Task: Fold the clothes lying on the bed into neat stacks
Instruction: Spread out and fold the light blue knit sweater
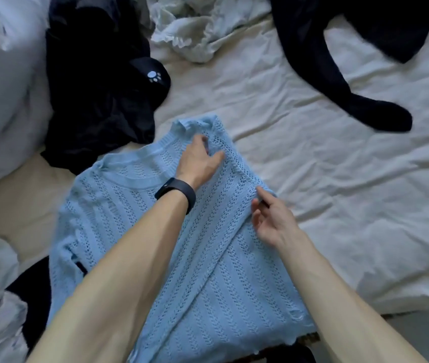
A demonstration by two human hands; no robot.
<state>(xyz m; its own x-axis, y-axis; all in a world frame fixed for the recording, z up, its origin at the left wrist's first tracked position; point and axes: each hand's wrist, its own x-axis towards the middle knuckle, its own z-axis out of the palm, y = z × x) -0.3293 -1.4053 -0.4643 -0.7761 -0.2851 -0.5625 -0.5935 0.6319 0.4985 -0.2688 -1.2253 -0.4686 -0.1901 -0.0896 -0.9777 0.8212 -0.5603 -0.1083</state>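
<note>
- White bed sheet (326, 179), rumpled under and to the right of the light-blue knit sweater (119, 218); likely room there for stacks.
- Sweater flat, neckline away, right side folded inward to narrow it.
- Dark paw-print garment (98, 100) heaped just beyond the sweater's collar, unfolded.
- Left hand (200, 159) on the sweater's folded shoulder, fingers bent into the knit to pin the crease; pinching or only pressing, hard to tell.
- Right hand (273, 221) at the sweater's right edge, fingers loosely spread, index tip touching the fold, holding nothing.
</note>
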